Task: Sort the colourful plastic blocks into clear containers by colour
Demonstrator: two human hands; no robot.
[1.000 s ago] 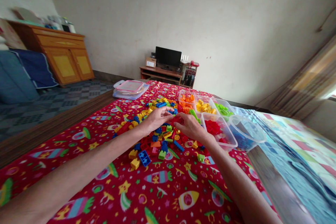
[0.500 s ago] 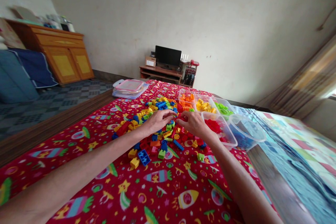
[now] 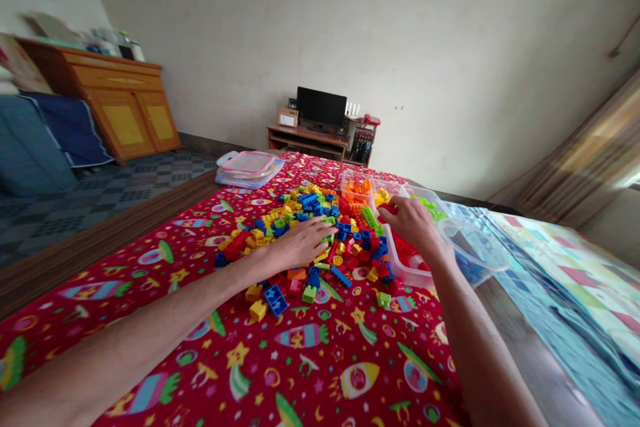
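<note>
A heap of toy building bricks (image 3: 273, 217) in yellow, blue, green, red and orange lies on the red patterned cloth. My left hand (image 3: 303, 242) rests over the heap's near side, fingers stretched and a little apart, close to green and blue bricks. Above the clear container of red bricks (image 3: 407, 257), my right hand (image 3: 414, 221) is closed on a red brick (image 3: 387, 209) that shows at its fingertips. Beyond that hand are containers with orange bricks (image 3: 358, 187), yellow bricks (image 3: 382, 196) and green bricks (image 3: 431, 208).
At the right edge of the cloth stands a clear tub (image 3: 483, 260) with blue bricks. Stacked lids (image 3: 249, 167) lie at the far left. A lone green brick (image 3: 383, 299) sits near the front. Beyond are a monitor (image 3: 321, 107) and a wooden cabinet (image 3: 120, 107).
My right hand has moved from the heap rightward over the container of red bricks, carrying a red brick. My left hand has shifted slightly nearer, its fingers straighter.
</note>
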